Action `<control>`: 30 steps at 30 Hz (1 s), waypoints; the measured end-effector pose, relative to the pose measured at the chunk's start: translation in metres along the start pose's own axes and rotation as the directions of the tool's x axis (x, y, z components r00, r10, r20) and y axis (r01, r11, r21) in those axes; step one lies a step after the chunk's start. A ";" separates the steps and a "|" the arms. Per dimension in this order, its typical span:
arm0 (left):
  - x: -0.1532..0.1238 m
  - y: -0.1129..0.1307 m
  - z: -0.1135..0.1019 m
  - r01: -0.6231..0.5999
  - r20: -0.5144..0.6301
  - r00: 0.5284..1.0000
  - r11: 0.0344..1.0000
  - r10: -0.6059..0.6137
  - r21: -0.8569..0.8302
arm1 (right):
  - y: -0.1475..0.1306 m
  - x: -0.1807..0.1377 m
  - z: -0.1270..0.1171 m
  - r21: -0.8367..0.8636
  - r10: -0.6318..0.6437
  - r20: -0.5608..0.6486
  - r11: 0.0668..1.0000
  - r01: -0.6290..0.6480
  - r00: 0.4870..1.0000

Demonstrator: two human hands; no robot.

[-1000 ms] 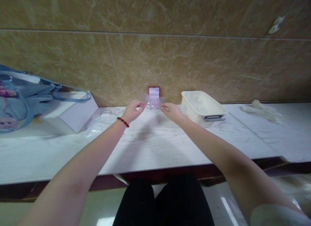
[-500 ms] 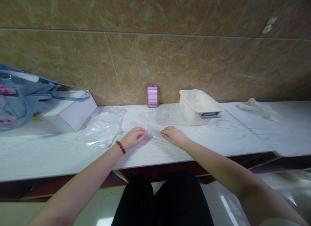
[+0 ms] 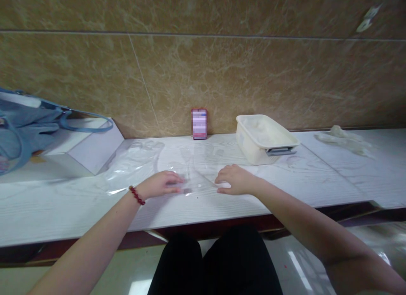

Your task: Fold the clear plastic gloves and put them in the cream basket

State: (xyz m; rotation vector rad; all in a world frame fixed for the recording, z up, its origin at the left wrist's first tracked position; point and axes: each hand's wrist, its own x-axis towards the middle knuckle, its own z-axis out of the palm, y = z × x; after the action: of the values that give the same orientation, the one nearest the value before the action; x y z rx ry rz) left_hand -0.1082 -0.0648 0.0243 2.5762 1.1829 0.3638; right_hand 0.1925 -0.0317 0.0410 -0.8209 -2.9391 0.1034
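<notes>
Pressing flat on a clear plastic sheet (image 3: 196, 172), the left hand (image 3: 161, 184) and right hand (image 3: 234, 179) lie open on the desk (image 3: 63, 202). Behind them stands a pink card (image 3: 199, 124) — its writing blurred, unreadable.

I see a clear, glossy plastic sheet (image 3: 196, 170) on the white wood-grain tabletop (image 3: 63, 206), a red bead bracelet (image 3: 137, 195), a cream plastic tub (image 3: 264, 138), a pale blue fabric bag (image 3: 28, 121), and brown marbled wall tiles (image 3: 222, 75).

2 hands: left hand (image 3: 161, 184), right hand (image 3: 234, 179). 2 clear plastic gloves: one (image 3: 198, 168) under hands, other (image 3: 135, 166) to its left. 1 white tub (image 3: 264, 138), 1 phone (image 3: 199, 124), 1 white box (image 3: 85, 151), 1 blue bag (image 3: 28, 121), 1 crumpled plastic heap (image 3: 344, 138).
</notes>
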 end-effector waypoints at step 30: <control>0.038 -0.046 0.008 0.532 -0.125 0.542 0.455 -0.831 -0.714 | 0.007 0.066 0.039 0.066 0.313 0.184 0.942 -0.329 0.932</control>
State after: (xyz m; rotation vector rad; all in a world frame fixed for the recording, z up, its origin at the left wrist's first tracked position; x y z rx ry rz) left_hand -0.1135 -0.0076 0.0048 1.2578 1.8114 0.9956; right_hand 0.1359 0.0070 0.0058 -1.3339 -2.8936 0.3505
